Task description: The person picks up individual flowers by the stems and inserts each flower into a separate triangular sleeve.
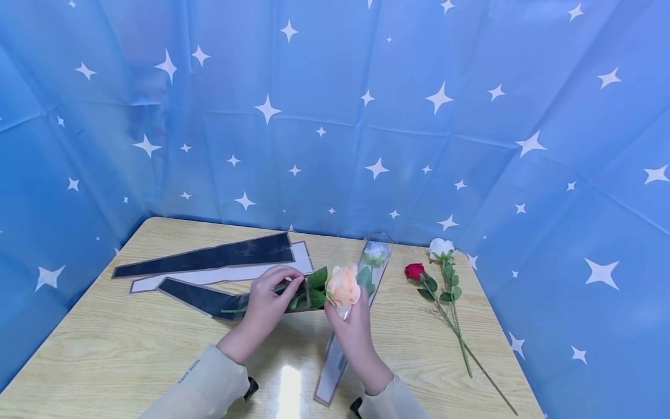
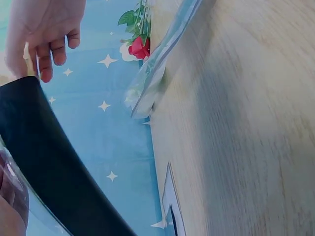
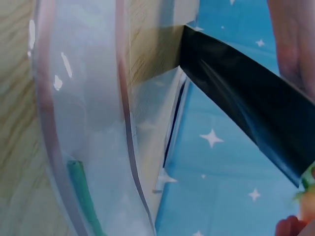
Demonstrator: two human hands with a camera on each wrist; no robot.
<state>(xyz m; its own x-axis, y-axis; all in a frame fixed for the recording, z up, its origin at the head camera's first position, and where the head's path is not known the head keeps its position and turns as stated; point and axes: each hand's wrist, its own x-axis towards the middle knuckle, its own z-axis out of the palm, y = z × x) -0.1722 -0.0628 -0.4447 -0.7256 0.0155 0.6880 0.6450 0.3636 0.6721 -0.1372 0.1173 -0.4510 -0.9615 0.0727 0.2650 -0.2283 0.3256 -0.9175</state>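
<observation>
A peach rose (image 1: 342,286) with green leaves lies partly inside a black-backed clear flower sleeve (image 1: 201,295), its bloom out at the right end. My left hand (image 1: 269,299) pinches the edge of the sleeve around the leaves. Just beneath the bloom, my right hand (image 1: 356,323) grips the rose, its fingers partly hidden behind the petals. The stem (image 1: 234,311) shows at the sleeve's left part. In the left wrist view the sleeve's black back (image 2: 49,147) stretches between both hands, raised above the table.
A white rose in a clear sleeve (image 1: 331,372) lies under my right arm. At the right are a red rose (image 1: 414,271) and a white rose (image 1: 441,247) with crossed stems. A black sleeve (image 1: 209,256) and a white sleeve (image 1: 235,272) lie at the back left.
</observation>
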